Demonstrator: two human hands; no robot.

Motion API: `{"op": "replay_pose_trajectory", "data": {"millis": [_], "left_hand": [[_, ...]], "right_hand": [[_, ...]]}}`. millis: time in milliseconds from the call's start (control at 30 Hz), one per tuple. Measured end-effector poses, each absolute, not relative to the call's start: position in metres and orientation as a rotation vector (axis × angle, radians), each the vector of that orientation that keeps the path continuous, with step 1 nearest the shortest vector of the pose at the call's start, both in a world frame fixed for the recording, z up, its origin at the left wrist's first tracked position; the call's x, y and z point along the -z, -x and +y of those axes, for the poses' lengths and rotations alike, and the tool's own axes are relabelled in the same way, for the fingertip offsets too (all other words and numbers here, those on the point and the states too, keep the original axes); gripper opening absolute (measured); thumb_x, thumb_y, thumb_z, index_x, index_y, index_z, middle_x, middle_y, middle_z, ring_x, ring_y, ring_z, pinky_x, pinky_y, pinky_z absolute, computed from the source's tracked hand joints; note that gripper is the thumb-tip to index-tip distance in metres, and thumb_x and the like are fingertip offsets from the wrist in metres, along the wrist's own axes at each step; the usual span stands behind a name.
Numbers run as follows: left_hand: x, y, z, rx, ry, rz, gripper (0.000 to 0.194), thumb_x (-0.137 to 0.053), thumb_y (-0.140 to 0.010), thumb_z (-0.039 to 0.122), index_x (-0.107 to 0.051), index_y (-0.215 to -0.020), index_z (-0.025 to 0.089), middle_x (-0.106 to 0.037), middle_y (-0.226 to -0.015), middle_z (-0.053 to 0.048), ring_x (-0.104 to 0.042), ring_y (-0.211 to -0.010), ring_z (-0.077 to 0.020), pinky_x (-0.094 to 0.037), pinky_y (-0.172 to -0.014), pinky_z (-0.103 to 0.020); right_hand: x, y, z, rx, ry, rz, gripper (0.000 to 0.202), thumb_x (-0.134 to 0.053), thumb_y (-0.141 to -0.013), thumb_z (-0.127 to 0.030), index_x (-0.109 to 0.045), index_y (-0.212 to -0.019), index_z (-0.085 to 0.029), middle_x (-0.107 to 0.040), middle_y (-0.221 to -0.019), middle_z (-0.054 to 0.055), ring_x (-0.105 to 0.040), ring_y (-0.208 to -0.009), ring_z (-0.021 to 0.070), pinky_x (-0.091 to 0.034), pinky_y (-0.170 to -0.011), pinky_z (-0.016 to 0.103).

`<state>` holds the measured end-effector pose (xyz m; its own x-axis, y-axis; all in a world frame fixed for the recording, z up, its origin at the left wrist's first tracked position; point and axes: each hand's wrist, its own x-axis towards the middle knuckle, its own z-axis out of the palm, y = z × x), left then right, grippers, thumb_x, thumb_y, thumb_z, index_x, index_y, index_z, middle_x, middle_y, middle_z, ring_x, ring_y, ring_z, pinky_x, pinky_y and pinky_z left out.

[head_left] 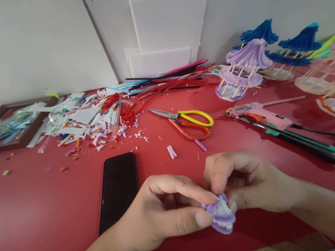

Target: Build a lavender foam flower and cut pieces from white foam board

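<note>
Close to the table's front edge, my left hand (176, 210) pinches a small purple fuzzy craft piece (221, 216) between thumb and forefinger. Pale, shiny material shows on its face. My right hand (246, 185) has its thumb and fingers closed on the piece's upper right side, with some fingertips hidden. Beyond my hands lie scissors (186, 122) with one yellow and one red handle. Short lilac offcuts (171, 152) rest between the scissors and my hands. A black phone (119, 190) lies left of my left hand.
A pink glue gun (259, 113) and green-black tweezers-like tools (303, 142) lie at right, near small carousel-like models (237, 70). Scraps (88, 115), fuzzy craft stems (169, 79) and a brown frame (24, 140) line the back of the red table (34, 218). White boards (169, 25) lean on the wall.
</note>
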<state>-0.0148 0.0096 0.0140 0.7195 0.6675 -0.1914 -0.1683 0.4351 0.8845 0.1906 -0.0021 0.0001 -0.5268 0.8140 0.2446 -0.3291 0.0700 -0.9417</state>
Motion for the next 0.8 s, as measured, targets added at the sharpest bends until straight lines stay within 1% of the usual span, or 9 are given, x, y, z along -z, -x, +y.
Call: {"op": "replay_pose_trajectory", "data": {"millis": [133, 267, 400, 500, 567, 667, 800], "left_hand": [[-0.0132, 0.0139, 0.0094, -0.547, -0.972, 0.573, 0.009, -0.079, -0.070, 0.027, -0.078, -0.079, 0.029, -0.070, -0.073, -0.001, -0.058, -0.063, -0.0102, -0.045, -0.060, -0.020], [-0.0132, 0.0131, 0.0098, -0.554, -0.933, 0.604, 0.012, -0.080, -0.068, 0.028, -0.077, -0.078, 0.025, -0.072, -0.074, -0.002, -0.062, -0.063, -0.0119, -0.049, -0.061, -0.022], [-0.0127, 0.0130, 0.0103, -0.560, -0.792, 0.560, 0.014, -0.080, -0.068, 0.020, -0.075, -0.080, 0.022, -0.072, -0.072, -0.001, -0.065, -0.064, -0.0108, -0.052, -0.063, -0.021], [-0.0115, 0.0133, 0.0097, -0.559, -0.737, 0.494, 0.016, -0.078, -0.071, 0.013, -0.073, -0.084, 0.020, -0.073, -0.075, 0.000, -0.067, -0.068, -0.0090, -0.053, -0.067, -0.017], [-0.0107, 0.0132, 0.0096, -0.566, -0.727, 0.460, 0.017, -0.076, -0.073, 0.010, -0.073, -0.086, 0.020, -0.074, -0.078, 0.001, -0.068, -0.071, -0.0073, -0.052, -0.068, -0.015], [-0.0100, 0.0124, 0.0098, -0.607, -0.723, 0.439, 0.018, -0.075, -0.074, 0.009, -0.073, -0.087, 0.021, -0.074, -0.080, 0.003, -0.067, -0.073, -0.0056, -0.052, -0.069, -0.012], [-0.0097, 0.0121, 0.0089, -0.636, -0.755, 0.475, 0.015, -0.074, -0.076, 0.014, -0.074, -0.087, 0.024, -0.074, -0.082, 0.004, -0.068, -0.074, -0.0062, -0.053, -0.069, -0.012]], "right_hand": [[0.0004, -0.1891, -0.0024, -1.527, 0.525, -1.508, 0.021, -0.071, -0.075, -0.005, -0.067, -0.088, -0.021, -0.058, -0.077, -0.003, -0.059, -0.067, 0.0050, -0.050, -0.061, 0.015], [0.0016, -0.1894, -0.0030, -1.486, 0.561, -1.535, 0.015, -0.069, -0.079, -0.011, -0.066, -0.090, -0.021, -0.057, -0.079, -0.003, -0.059, -0.069, 0.0062, -0.050, -0.062, 0.017], [0.0008, -0.1906, -0.0031, -1.508, 0.551, -1.523, 0.015, -0.069, -0.080, -0.011, -0.066, -0.091, -0.021, -0.056, -0.080, -0.002, -0.058, -0.070, 0.0060, -0.050, -0.062, 0.017], [-0.0002, -0.1906, -0.0027, -1.543, 0.561, -1.507, 0.012, -0.068, -0.080, -0.013, -0.066, -0.089, -0.020, -0.054, -0.078, -0.002, -0.057, -0.067, 0.0060, -0.049, -0.061, 0.017], [-0.0002, -0.1902, -0.0021, -1.558, 0.562, -1.485, 0.012, -0.068, -0.081, -0.014, -0.067, -0.091, -0.021, -0.053, -0.077, -0.003, -0.056, -0.066, 0.0055, -0.048, -0.060, 0.016], [0.0009, -0.1899, -0.0009, -1.525, 0.542, -1.464, 0.017, -0.067, -0.082, -0.014, -0.068, -0.096, -0.024, -0.056, -0.080, -0.002, -0.057, -0.069, 0.0058, -0.049, -0.060, 0.016], [0.0038, -0.1906, -0.0002, -1.475, 0.545, -1.458, 0.019, -0.069, -0.080, -0.011, -0.070, -0.094, -0.023, -0.058, -0.081, -0.001, -0.058, -0.071, 0.0062, -0.049, -0.060, 0.016]]}}
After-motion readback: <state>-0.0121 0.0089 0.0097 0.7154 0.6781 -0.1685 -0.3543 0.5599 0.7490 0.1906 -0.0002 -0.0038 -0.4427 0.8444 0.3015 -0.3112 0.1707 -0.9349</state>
